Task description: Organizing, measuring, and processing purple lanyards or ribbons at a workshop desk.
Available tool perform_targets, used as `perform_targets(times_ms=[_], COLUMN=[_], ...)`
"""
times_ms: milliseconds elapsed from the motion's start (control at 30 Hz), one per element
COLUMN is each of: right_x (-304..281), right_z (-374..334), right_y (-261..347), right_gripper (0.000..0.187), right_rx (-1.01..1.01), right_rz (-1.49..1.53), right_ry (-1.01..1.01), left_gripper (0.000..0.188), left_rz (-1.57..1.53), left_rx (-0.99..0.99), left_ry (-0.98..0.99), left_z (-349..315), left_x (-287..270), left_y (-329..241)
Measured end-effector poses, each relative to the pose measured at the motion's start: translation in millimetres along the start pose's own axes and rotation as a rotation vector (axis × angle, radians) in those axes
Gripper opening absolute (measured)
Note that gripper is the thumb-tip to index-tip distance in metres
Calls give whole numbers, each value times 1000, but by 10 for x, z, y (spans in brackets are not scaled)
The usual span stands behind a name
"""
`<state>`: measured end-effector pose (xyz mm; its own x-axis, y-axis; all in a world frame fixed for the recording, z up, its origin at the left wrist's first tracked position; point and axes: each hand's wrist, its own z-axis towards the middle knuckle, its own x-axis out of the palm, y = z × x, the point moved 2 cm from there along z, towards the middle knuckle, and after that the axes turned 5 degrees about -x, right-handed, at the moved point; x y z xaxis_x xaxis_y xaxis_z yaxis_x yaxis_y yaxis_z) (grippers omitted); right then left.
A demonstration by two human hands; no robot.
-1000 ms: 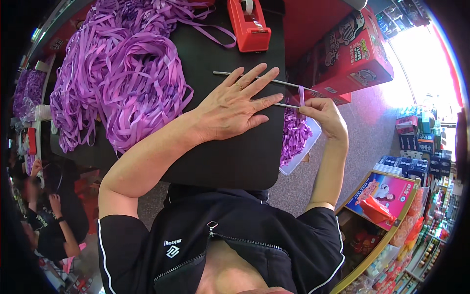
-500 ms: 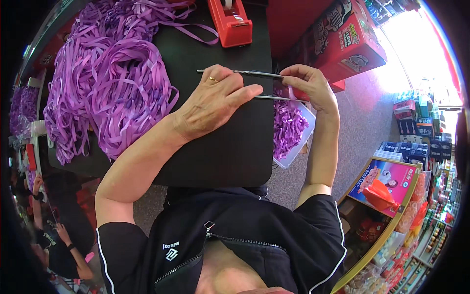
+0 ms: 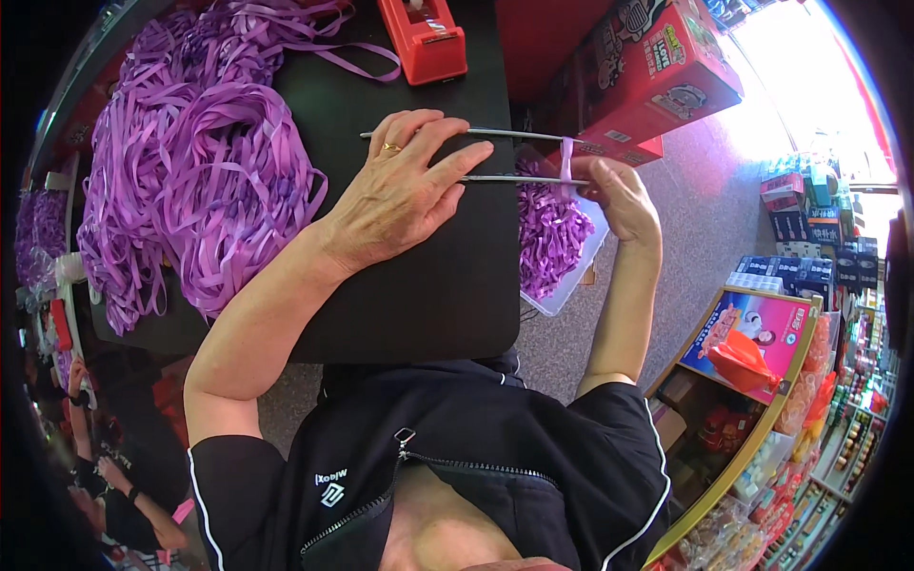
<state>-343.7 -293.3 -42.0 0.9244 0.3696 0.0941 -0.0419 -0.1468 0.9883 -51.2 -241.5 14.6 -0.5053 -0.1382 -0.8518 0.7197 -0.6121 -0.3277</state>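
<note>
Two thin metal rods stick out to the right from my left hand, roughly parallel and a little apart. That hand is closed on them above the black table, and a ring shows on one finger. Near the rods' right ends a short loop of purple ribbon runs around both of them. My right hand is closed at the ribbon beside the lower rod's end; its fingertips partly hide what they pinch. Left of my left hand lies a large heap of purple ribbon strips.
A red tape dispenser stands at the table's far side. Beyond the table's right edge, a pale tray holds more purple ribbon. A large red box is farther right. A display counter stands at right; another person is at lower left.
The ribbon now spans both rods as a visible loop. My right hand has moved down from the upper rod to the lower rod's end. The view has shifted slightly.
</note>
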Motion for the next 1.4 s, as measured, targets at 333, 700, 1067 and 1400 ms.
perform_targets(times_ms=[333, 700, 1067, 1400], right_x=[208, -511, -326, 842], right_z=[-70, -570, -749, -514], right_y=[110, -553, -1836, 626], right_gripper=[19, 28, 40, 17], right_rx=[10, -29, 92, -706], right_rz=[-34, -513, -445, -566], right_ry=[-81, -548, -602, -655], left_gripper=[52, 30, 18, 18], left_rz=[109, -168, -142, -486], left_rx=[115, 450, -190, -764], left_ry=[-17, 349, -379, -1079], left_z=[3, -114, -922, -2040], left_x=[-60, -985, -1781, -1766], left_y=[-96, -1012, -301, 599])
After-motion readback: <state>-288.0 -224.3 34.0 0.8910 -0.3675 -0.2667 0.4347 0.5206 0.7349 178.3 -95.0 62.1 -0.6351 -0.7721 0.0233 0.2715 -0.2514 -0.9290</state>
